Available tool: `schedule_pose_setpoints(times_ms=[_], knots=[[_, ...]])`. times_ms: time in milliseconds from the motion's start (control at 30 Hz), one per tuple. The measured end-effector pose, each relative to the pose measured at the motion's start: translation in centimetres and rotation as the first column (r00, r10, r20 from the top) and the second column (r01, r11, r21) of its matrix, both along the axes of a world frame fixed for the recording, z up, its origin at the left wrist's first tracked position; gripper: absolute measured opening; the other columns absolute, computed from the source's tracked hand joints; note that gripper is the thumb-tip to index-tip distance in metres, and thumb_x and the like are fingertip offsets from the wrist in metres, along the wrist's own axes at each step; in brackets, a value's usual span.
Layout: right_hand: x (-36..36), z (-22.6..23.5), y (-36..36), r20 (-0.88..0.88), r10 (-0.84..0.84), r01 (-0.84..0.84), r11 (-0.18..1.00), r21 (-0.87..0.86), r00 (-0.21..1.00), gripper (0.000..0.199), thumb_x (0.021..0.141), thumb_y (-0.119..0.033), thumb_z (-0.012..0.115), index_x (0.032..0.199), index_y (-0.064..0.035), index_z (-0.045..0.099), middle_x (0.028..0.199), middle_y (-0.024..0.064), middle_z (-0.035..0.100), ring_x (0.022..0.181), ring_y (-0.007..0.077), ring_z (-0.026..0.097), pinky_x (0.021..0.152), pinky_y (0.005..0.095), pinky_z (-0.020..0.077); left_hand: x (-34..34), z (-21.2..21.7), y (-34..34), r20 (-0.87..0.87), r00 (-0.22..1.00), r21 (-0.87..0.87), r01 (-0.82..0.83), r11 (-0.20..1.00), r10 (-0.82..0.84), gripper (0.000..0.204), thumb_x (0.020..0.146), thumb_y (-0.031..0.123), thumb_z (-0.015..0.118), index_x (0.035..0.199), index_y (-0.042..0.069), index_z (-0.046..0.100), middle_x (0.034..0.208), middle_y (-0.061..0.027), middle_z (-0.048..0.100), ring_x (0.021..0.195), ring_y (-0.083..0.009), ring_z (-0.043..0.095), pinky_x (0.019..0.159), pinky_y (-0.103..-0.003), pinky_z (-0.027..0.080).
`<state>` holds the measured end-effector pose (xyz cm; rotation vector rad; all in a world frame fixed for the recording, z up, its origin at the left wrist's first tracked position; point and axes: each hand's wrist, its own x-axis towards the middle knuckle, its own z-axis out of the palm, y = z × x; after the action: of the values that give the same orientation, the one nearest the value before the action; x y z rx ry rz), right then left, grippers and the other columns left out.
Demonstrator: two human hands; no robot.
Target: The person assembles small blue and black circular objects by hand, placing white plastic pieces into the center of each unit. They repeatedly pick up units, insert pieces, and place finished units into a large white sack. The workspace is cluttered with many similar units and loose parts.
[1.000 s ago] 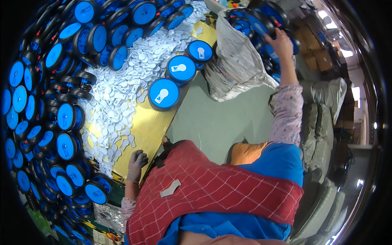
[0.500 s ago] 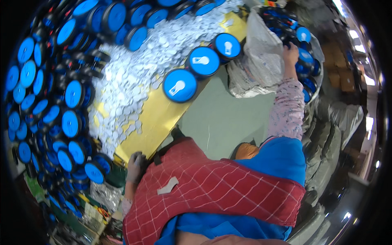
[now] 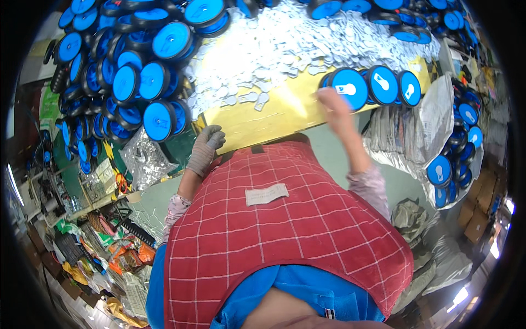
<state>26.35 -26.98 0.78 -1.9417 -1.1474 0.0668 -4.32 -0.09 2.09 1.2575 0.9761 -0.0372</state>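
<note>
My left hand (image 3: 205,148), in a grey glove, rests on the near edge of the yellow board (image 3: 263,123) with fingers curled and nothing in it. My bare right hand (image 3: 333,104) reaches over the board and touches the nearest of three blue round discs with white labels (image 3: 378,86) standing in a row. Whether it grips that disc is unclear because of blur. A heap of small white label pieces (image 3: 285,49) covers the far part of the board.
Stacks of blue-and-black discs (image 3: 137,82) crowd the left and the far edge. A silvery plastic bag (image 3: 433,131) holding more blue discs (image 3: 455,164) hangs at the right. A clear bag of small parts (image 3: 145,162) lies at the left. My red checked apron (image 3: 274,236) fills the foreground.
My right hand left the bag of discs at the right and came to the row of discs on the board. The view shifted right and down. The left hand stays at the board's edge.
</note>
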Motion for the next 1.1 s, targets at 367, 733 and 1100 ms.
schedule_pose_setpoints(times_ms=[367,733,1100], knots=[[-5.7,-9.4,13.1,0.258,0.38,-0.305,0.908,-0.288,0.888,0.027,0.085,-0.009,0.062,0.111,-0.0101,0.067,0.107,0.0056,0.065,0.104,0.0274,0.058,0.091,0.04,0.0456,-9.1,1.8,8.5,0.316,0.817,0.665,-0.553,0.502,0.482,0.037,0.097,0.013,0.058,0.127,-0.006,0.048,0.114,-0.0172,0.06,0.102,-0.0233,0.06,0.093,-0.034,0.046],[-13.8,-9.9,9.7,0.294,0.008,0.135,0.877,-0.461,0.956,0.044,0.086,-0.009,0.065,0.129,-0.0061,0.059,0.123,0.0165,0.057,0.111,0.0361,0.052,0.097,0.0455,0.0437,-8.2,-1.6,11.1,0.238,0.692,-0.338,-0.599,0.726,0.682,0.045,0.099,0.037,0.055,0.132,0.007,0.052,0.129,-0.0144,0.056,0.112,-0.0297,0.059,0.095,-0.036,0.05],[-14.7,-3.8,9.9,-0.202,-0.353,0.332,0.934,-0.133,0.913,0.047,0.082,-0.007,0.071,0.127,-0.0014,0.058,0.108,0.0188,0.063,0.099,0.0346,0.061,0.09,0.0394,0.05,6.5,-4.6,7.4,0.065,0.717,0.712,0.454,0.536,-0.694,0.035,0.096,0.038,0.055,0.112,0.01,0.069,0.109,-0.0233,0.065,0.101,-0.0389,0.063,0.089,-0.043,0.049]])
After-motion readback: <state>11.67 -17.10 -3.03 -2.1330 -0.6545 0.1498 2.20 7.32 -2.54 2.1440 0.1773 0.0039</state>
